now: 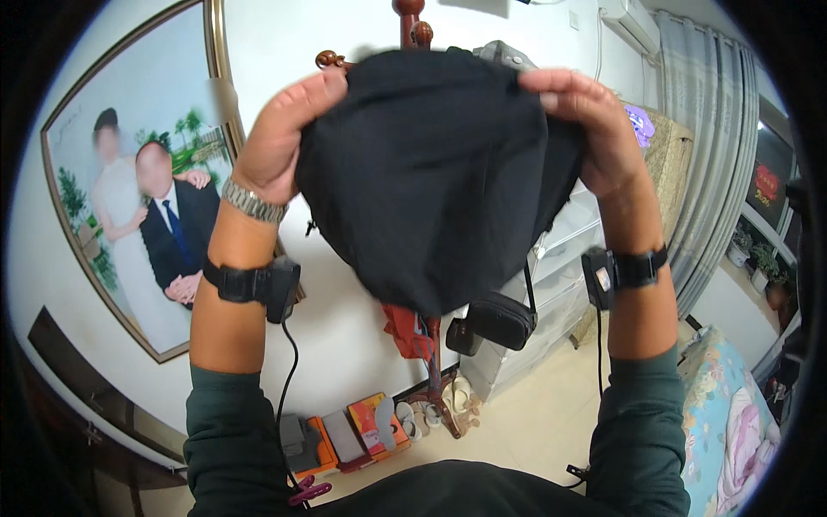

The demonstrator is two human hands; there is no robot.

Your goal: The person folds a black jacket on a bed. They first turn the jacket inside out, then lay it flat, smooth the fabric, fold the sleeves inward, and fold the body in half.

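Note:
A soft black fabric piece (431, 172) is stretched out in front of me at head height, wide at the top and rounded at the bottom. It looks like a hat or a folded bag; its exact kind does not show. My left hand (289, 129) grips its upper left edge, thumb on the near side and fingers mostly hidden behind it. At the upper right edge, my right hand (594, 129) pinches the cloth in the same way. A small dark toggle (311, 228) hangs at the left edge. Part of a wooden coat stand (409, 17) shows behind the cloth.
A small black bag (504, 320) and red cloth (405, 332) hang on the stand. Below are shoes (461, 396) and orange boxes (320, 444). White drawers (560, 284) stand behind at right, a bed (715, 388) farther right. A large framed photo (138, 172) hangs at left.

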